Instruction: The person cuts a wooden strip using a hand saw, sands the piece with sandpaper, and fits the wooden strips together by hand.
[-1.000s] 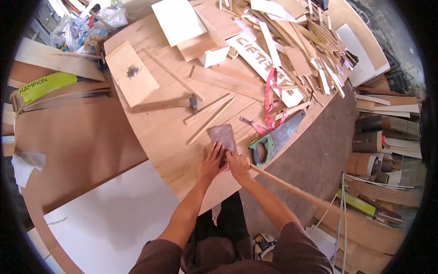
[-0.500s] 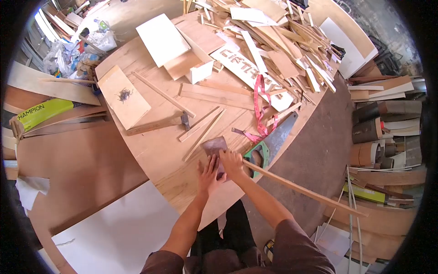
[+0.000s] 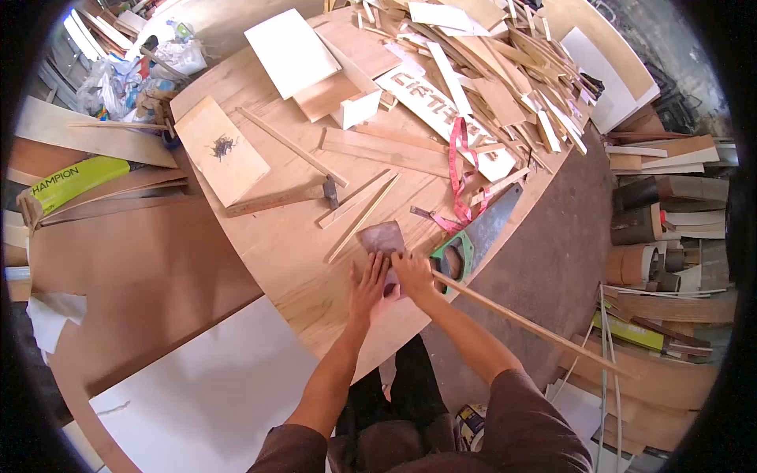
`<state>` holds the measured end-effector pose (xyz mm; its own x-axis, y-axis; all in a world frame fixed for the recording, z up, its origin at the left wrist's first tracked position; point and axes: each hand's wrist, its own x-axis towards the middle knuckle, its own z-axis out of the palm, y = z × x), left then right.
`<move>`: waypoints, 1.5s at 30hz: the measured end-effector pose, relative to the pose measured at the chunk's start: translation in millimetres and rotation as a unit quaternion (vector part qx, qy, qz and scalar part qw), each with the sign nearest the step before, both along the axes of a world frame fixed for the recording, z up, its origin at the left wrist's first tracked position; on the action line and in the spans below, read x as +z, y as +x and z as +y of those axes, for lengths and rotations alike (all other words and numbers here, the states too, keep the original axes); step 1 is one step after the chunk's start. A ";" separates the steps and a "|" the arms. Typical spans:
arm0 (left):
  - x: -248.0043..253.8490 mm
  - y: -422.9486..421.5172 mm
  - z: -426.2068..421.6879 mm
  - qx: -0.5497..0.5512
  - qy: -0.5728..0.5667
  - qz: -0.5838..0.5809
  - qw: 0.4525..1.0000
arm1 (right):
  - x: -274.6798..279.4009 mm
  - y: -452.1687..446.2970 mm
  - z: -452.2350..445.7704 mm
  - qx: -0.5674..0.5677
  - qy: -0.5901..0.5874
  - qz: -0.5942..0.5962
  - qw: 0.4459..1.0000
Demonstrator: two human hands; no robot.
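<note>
Left of the saw [image 3: 490,223]: left hand [image 3: 368,290] flat, fingers extended, on brown sheet [image 3: 382,235]; right hand [image 3: 414,277] curled around wooden stick [image 3: 530,323].

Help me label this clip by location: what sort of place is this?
Probably a woodworking shop: a saw and a hammer lie on a wooden table, with a heap of wood scraps toward its far end.

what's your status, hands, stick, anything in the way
Left hand flat on brown sheet. Right hand closed on stick. Stick juts past table edge. Saw close by right hand, possible snag.
</note>
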<state>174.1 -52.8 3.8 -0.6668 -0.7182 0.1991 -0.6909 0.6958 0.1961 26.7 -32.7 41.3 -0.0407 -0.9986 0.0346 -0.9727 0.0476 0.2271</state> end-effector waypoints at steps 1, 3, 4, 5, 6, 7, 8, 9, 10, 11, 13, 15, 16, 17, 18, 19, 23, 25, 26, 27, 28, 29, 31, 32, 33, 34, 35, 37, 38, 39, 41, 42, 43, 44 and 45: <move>-4.3 -1.3 -2.2 -0.004 -0.057 -0.016 0.998 | 0.2 5.0 7.4 -0.001 0.001 0.003 1.000; -6.8 0.6 0.9 -0.007 0.011 0.029 0.999 | 2.4 19.2 33.1 -0.016 0.070 -0.018 0.997; -3.8 0.1 1.1 -0.009 0.074 0.071 0.995 | 2.0 17.0 35.0 -0.007 0.064 -0.021 0.998; -5.1 -1.9 -1.7 -0.005 0.072 0.074 0.995 | 0.3 10.5 30.3 -0.003 0.062 -0.019 0.998; -13.6 -2.6 -4.2 -0.002 0.036 0.064 0.997 | 1.3 3.9 20.4 0.019 0.051 -0.010 0.998; -14.1 -4.1 -0.8 -0.001 0.006 0.055 0.998 | 3.0 -2.0 16.5 0.038 0.045 -0.002 0.998; -14.7 -3.3 4.3 -0.002 0.008 0.053 0.999 | 2.3 -4.5 8.2 0.037 0.048 -0.004 0.998; -9.7 -5.0 2.5 0.003 0.017 0.040 0.999 | -0.2 -8.2 -10.1 0.005 0.053 0.003 0.999; -3.1 -2.6 0.3 0.008 0.027 0.024 0.999 | -1.4 -5.1 -20.0 -0.027 0.060 0.008 0.998; -4.2 -0.6 1.2 0.007 0.031 0.022 0.999 | 0.1 2.4 -13.0 -0.028 0.063 0.006 0.998; -14.2 -2.3 -1.8 -0.008 -0.007 0.047 0.999 | -0.9 13.9 12.7 -0.027 -0.007 0.018 0.999; -10.9 1.6 0.0 -0.011 0.046 0.079 0.996 | 2.2 20.8 32.8 -0.024 0.032 -0.011 0.999; -8.4 -0.2 0.9 -0.009 0.098 0.109 0.989 | 4.1 21.0 36.1 -0.029 0.043 -0.015 0.999; -7.1 -2.7 -1.2 -0.005 0.095 0.111 0.989 | 3.6 20.1 33.5 -0.033 0.051 -0.022 0.998; -12.4 -3.4 -3.5 -0.003 0.043 0.080 0.996 | -0.4 10.3 24.2 0.012 0.042 -0.009 0.999; -12.4 -3.2 -1.6 -0.001 -0.005 0.047 0.999 | 1.5 4.9 9.4 0.012 0.043 -0.011 0.999; 3.0 0.4 3.9 -0.009 0.034 0.009 0.999 | 3.3 5.8 -16.4 -0.058 0.094 0.010 0.994; 2.9 0.6 -2.3 -0.021 0.063 0.022 0.998 | 2.9 16.1 7.5 -0.018 -0.028 -0.048 0.998; 3.5 3.2 -3.6 -0.023 0.063 0.022 0.998 | 2.0 22.4 18.8 -0.019 -0.029 -0.047 0.998; 1.9 3.2 -3.2 -0.021 0.066 0.012 0.998 | 3.0 25.9 29.4 -0.020 0.019 -0.046 0.999; 1.5 1.3 -1.8 -0.020 0.069 0.003 0.997 | 2.4 24.8 34.9 -0.021 0.068 -0.044 0.997; -3.0 -2.5 -2.6 -0.019 0.065 0.006 0.998 | 0.0 17.3 30.9 -0.021 0.064 -0.042 0.997; -20.4 -2.9 -7.6 -0.017 -0.093 0.040 0.995 | -2.4 7.8 13.8 -0.002 0.057 -0.013 0.998; -20.8 -0.8 -3.8 -0.022 -0.093 0.035 0.995 | -5.9 5.3 2.9 -0.006 0.057 -0.020 0.998; 0.3 -2.7 -4.0 -0.013 -0.023 0.030 0.999 | -7.3 -1.4 -17.2 -0.025 0.050 -0.022 0.998; 11.3 0.1 -1.3 -0.004 0.048 0.025 0.998 | -10.3 -1.8 -24.5 -0.044 0.045 -0.024 0.998; 13.5 -0.8 -2.6 -0.005 0.047 0.028 0.999 | -9.3 0.8 -22.4 -0.045 0.043 -0.022 0.998; 9.0 -0.4 -2.0 -0.014 0.102 0.091 0.991 | -11.1 15.0 -2.7 -0.040 0.043 -0.025 0.998; 6.3 3.9 -1.6 -0.013 0.102 0.090 0.991 | -10.0 25.3 15.3 -0.040 0.043 -0.026 0.998; 4.0 5.2 -2.6 -0.024 0.088 0.071 0.993 | -6.6 31.2 34.0 -0.037 0.056 -0.049 0.997; -7.6 2.0 -2.9 -0.023 0.073 0.056 0.995 | -1.5 22.6 37.5 -0.023 0.069 -0.067 0.995; -18.0 1.6 -3.1 -0.023 0.054 0.066 0.996 | -0.9 16.0 28.3 0.010 0.080 -0.057 0.995; -18.0 0.0 -4.7 -0.027 0.036 0.075 0.996 | 2.5 11.0 20.2 0.040 0.092 -0.047 0.994; -18.2 1.9 -1.1 -0.028 0.038 0.071 0.996 | 3.8 6.9 10.6 0.038 0.094 -0.051 0.994; -3.6 1.5 -0.6 -0.017 0.033 0.049 0.998 | 11.9 -0.2 -7.9 0.024 0.084 -0.049 0.995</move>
